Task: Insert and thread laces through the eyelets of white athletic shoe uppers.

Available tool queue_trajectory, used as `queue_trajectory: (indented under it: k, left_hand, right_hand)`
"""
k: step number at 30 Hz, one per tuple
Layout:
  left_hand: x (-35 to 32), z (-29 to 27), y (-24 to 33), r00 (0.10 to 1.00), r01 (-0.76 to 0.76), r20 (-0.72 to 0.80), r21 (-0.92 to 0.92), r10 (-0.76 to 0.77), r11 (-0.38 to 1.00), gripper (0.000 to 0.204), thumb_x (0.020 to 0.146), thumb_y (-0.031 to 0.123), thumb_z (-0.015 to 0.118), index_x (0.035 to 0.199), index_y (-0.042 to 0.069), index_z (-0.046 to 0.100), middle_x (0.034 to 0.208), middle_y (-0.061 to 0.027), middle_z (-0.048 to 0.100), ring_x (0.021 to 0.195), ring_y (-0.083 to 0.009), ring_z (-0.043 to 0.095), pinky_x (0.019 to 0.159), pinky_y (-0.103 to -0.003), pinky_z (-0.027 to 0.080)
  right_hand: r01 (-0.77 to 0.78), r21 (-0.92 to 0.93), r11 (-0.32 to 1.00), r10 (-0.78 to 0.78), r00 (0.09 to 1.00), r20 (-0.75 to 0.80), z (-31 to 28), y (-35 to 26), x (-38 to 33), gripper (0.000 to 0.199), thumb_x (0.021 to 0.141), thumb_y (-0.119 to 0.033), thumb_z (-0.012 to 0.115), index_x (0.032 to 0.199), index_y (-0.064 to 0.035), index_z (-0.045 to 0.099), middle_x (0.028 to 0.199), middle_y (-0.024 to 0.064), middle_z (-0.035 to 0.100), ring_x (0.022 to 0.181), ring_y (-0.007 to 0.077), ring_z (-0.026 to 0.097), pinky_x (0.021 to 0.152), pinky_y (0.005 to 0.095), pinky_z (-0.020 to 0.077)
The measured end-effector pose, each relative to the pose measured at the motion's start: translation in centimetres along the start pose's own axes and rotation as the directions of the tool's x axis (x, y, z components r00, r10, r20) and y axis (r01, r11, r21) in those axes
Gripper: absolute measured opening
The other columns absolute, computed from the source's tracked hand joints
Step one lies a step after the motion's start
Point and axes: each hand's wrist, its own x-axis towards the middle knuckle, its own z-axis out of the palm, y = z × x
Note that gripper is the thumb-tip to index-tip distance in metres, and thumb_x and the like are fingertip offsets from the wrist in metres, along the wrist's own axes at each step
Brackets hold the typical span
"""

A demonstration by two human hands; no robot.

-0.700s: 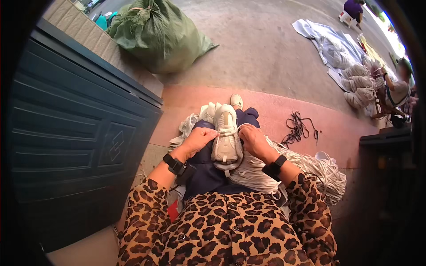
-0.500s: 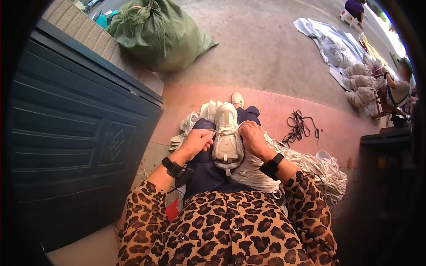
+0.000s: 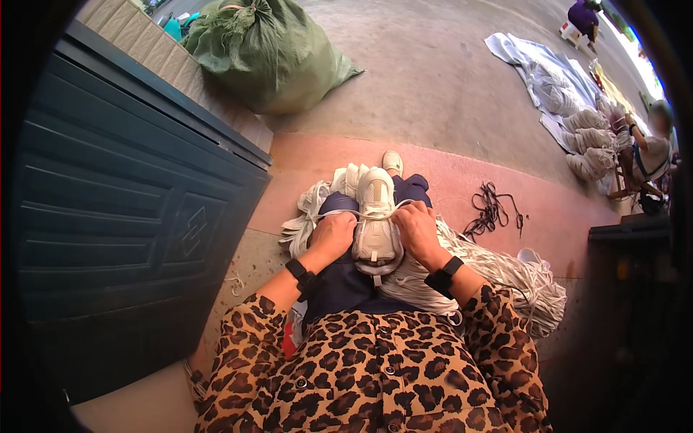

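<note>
On my lap lies a beige-white sneaker, its toe pointing away from me and a pale shoelace crossing its top. My left hand, on the shoe's left side, is closed on one side of the shoelace; a loose length runs out leftward above the knuckles. From the right, my right hand pinches the other side of the lace close to the shoe. The fingertips of both hands are partly hidden. More white shoes lie beyond my left knee.
A big heap of off-white laces spreads at my right. Black laces lie on the pink floor strip. A dark blue door stands at left, a green sack beyond. At far right a seated person is beside lace bundles.
My left hand has moved in toward the shoe, and a lace length now stretches out to its left. My right hand stays at the lace. The view has shifted slightly.
</note>
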Motion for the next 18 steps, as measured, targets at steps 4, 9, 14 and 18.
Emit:
queue_trajectory:
  k: [4,9,14,18]
  left_hand:
    - [0.6,0.0,0.0,0.987,-0.154,-0.038,0.060,0.157,0.986,0.016,0.082,0.016,0.053,0.078,0.002,0.059,0.073,-0.0167,0.060,0.071,-0.0354,0.058,0.062,-0.043,0.045]
    - [1.3,-0.6,0.9,0.973,-0.228,0.067,0.163,0.219,0.960,0.014,0.080,0.015,0.054,0.075,0.003,0.060,0.073,-0.0163,0.059,0.072,-0.0355,0.057,0.063,-0.043,0.045]
    - [1.0,-0.1,2.1,0.977,-0.147,-0.125,0.207,0.175,0.967,0.013,0.074,0.020,0.062,0.075,0.007,0.064,0.069,-0.0126,0.059,0.073,-0.0308,0.055,0.065,-0.041,0.044]
    - [-1.2,0.4,3.0,0.944,-0.185,-0.191,0.372,0.270,0.910,0.020,0.071,0.025,0.065,0.073,0.006,0.061,0.075,-0.0093,0.060,0.085,-0.0274,0.050,0.062,-0.041,0.040]
  right_hand:
    - [-0.104,-0.014,0.994,0.104,0.995,-0.006,-0.4,-0.7,0.2,0.009,0.076,-0.019,0.058,0.077,-0.0114,0.062,0.078,0.0025,0.057,0.083,0.0220,0.049,0.073,0.0372,0.0338]
    - [-0.161,-0.041,0.986,0.159,0.986,-0.054,-0.9,-0.9,0.3,0.012,0.075,-0.023,0.061,0.075,-0.0113,0.063,0.080,0.0030,0.056,0.082,0.0220,0.049,0.072,0.0378,0.0348]
    - [-0.088,-0.188,0.978,0.107,0.990,0.092,-1.3,-0.8,0.1,0.020,0.077,-0.027,0.059,0.071,-0.0077,0.063,0.080,0.0063,0.056,0.084,0.0245,0.049,0.072,0.0409,0.0342]
    - [-0.084,-0.213,0.973,0.118,0.981,0.155,-1.6,-2.3,0.0,0.027,0.077,-0.031,0.057,0.072,-0.0048,0.063,0.080,0.0102,0.057,0.084,0.0265,0.049,0.073,0.0442,0.0336]
